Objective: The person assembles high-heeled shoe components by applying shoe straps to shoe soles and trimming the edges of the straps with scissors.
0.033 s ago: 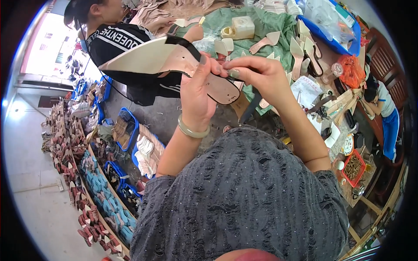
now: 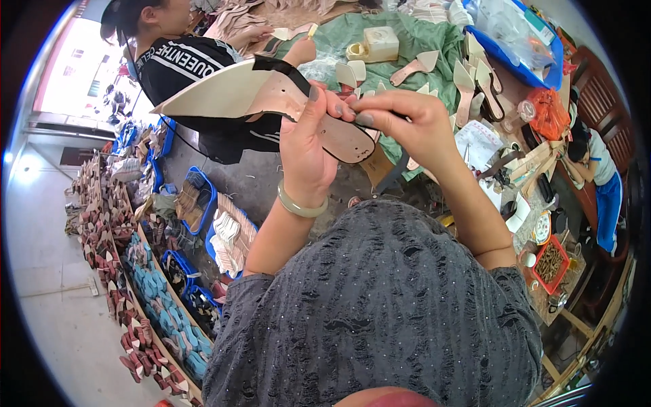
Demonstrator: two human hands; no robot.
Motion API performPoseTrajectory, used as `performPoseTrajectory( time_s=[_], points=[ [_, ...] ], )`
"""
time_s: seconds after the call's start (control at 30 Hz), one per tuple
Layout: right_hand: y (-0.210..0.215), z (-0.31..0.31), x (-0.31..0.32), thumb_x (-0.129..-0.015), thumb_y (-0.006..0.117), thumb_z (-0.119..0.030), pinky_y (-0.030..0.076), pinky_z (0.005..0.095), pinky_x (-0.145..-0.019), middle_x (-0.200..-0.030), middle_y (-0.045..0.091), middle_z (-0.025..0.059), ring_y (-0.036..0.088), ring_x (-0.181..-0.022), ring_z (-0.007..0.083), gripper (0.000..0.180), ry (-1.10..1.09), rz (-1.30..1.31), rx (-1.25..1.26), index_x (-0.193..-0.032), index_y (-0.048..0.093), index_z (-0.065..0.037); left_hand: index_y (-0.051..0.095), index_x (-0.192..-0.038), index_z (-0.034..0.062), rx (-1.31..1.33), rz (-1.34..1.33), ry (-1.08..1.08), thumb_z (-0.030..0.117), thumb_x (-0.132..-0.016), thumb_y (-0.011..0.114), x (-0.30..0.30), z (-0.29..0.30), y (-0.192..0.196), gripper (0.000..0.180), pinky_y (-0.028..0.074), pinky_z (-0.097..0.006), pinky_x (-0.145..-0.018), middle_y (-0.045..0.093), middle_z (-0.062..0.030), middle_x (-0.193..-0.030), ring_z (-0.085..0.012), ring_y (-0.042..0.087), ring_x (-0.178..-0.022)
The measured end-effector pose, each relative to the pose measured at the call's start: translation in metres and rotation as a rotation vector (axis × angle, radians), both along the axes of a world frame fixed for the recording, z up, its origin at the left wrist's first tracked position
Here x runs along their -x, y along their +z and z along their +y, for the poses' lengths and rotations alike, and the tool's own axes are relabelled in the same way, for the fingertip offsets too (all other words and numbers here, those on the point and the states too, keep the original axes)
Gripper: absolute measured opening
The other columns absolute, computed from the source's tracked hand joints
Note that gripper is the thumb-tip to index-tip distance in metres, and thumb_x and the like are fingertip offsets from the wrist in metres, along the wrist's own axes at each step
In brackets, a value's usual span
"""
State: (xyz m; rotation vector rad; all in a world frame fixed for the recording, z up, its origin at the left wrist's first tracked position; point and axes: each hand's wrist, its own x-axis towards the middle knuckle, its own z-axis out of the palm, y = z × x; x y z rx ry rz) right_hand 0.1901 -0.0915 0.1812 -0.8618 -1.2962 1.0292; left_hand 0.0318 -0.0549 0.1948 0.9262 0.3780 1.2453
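A shoe insole (image 2: 224,93) with a long, pointed cream toe and a pinkish heel part is in my left hand (image 2: 305,163). My left thumb lies on its upper face, and the fingers wrap round behind it. Along its edge runs a thin black strip (image 2: 277,65). The rounded heel end (image 2: 347,140) has a few small holes and points toward lower right. My right hand (image 2: 417,125) is closed in a pinch at the insole's far edge, beside my left fingertips. A bit of the black strip shows at the pinch, though the fingers partly hide it.
A co-worker (image 2: 186,68) in black works at the upper left. Several similar insoles (image 2: 415,66) lie on a green cloth (image 2: 325,42) by a glue container (image 2: 380,44). A blue tub (image 2: 553,54) and a red basket (image 2: 550,263) stand right. Another person (image 2: 600,163) sits far right.
The insole's pointed toe has dipped slightly down and left. My right fingers have shifted a little at the edge, still pinched.
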Motion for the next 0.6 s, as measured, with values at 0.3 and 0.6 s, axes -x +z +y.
performPoseTrajectory(
  time_s=[0.3,0.6],
  points=[
    [-0.013,-0.016,0.023,-0.078,0.067,-0.001,0.038,0.0236,-0.053,-0.066,0.058,0.0024,0.051,-0.060,0.0104,0.015,-0.166,-0.236,-0.311,-0.093,0.069,-0.001,0.048,-0.099,0.0051,0.014,-0.172,0.061,0.021,-0.096,0.049,0.012,-0.016,0.010,0.017,0.044,-0.036,-0.081,0.045,-0.0013,-0.072,-0.0150,0.048,-0.070],
    [0.009,-0.029,0.026,-0.075,0.068,-0.003,0.037,0.0264,-0.048,-0.060,0.055,0.0042,0.051,-0.053,0.0144,0.016,-0.178,-0.349,-0.391,-0.090,0.070,-0.004,0.049,-0.101,0.0067,-0.019,-0.156,0.088,0.024,-0.096,0.049,0.029,-0.037,0.027,0.017,0.045,-0.035,-0.080,0.045,-0.0009,-0.072,-0.0143,0.048,-0.070]
  ],
)
